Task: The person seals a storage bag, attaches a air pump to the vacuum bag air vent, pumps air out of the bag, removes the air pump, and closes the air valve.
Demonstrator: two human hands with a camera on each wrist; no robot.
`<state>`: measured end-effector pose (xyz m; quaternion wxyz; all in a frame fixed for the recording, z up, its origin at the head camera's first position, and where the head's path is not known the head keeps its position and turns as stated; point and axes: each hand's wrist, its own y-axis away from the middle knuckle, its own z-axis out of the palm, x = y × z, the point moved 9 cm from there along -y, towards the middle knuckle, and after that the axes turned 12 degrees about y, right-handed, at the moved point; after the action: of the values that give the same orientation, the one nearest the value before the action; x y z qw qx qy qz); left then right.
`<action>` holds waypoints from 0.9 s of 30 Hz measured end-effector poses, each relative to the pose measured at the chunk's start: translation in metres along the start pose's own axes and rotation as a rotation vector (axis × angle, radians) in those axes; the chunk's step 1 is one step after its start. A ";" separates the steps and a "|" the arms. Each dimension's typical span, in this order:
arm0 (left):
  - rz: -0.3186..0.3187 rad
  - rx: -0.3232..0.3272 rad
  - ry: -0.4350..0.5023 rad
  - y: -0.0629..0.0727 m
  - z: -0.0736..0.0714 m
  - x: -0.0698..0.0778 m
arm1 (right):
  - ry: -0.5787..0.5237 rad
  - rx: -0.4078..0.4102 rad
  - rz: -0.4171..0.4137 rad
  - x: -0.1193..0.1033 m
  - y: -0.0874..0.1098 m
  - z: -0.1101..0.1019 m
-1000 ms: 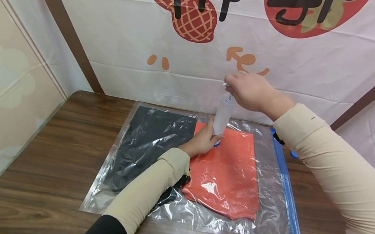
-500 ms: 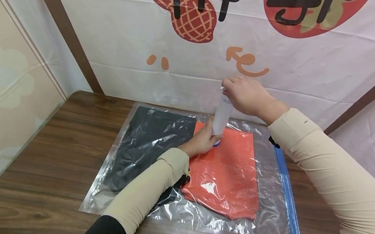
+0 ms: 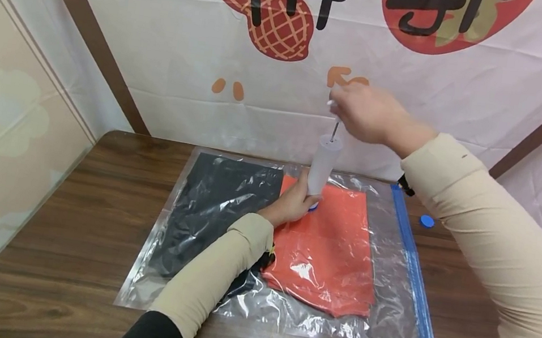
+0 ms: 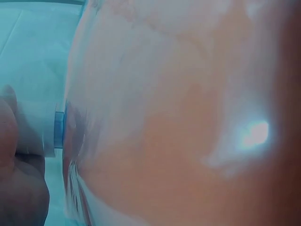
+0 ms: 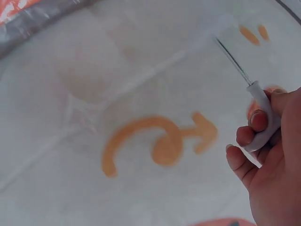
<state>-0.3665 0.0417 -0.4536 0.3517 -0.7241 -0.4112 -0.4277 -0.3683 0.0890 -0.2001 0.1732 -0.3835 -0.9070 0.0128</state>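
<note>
A clear vacuum storage bag lies flat, with folded black cloth and folded orange-red cloth inside. My left hand grips the lower barrel of a white hand pump, which stands slightly tilted over the orange-red cloth. In the left wrist view, the pump's end meets a blue valve ring on the bag. Above, my right hand holds the pump's white handle, fingers curled round it. A thin metal rod shows between handle and barrel.
A round blue cap lies on the brown wooden table, right of the bag's blue zip edge. A printed white cloth hangs behind the table, with another on the left.
My right hand first lowered the pump handle to the barrel, then lifted it higher than before, exposing the rod. The blue cap shows again beside the right sleeve. My left hand stays put.
</note>
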 end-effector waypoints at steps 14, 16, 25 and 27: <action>-0.050 -0.008 0.000 0.001 -0.001 -0.003 | 0.063 0.232 0.180 0.034 -0.002 -0.099; -0.054 -0.010 -0.004 0.002 0.000 -0.004 | 0.062 0.246 0.189 0.036 -0.001 -0.105; -0.043 -0.010 -0.007 0.002 0.000 -0.005 | 0.057 0.229 0.156 0.028 0.000 -0.096; -0.045 -0.007 -0.012 0.002 0.000 -0.006 | 0.053 0.202 0.134 0.023 -0.001 -0.086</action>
<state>-0.3666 0.0391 -0.4588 0.3370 -0.7183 -0.4280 -0.4328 -0.3561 0.0954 -0.1119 0.2337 -0.4242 -0.8685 0.1057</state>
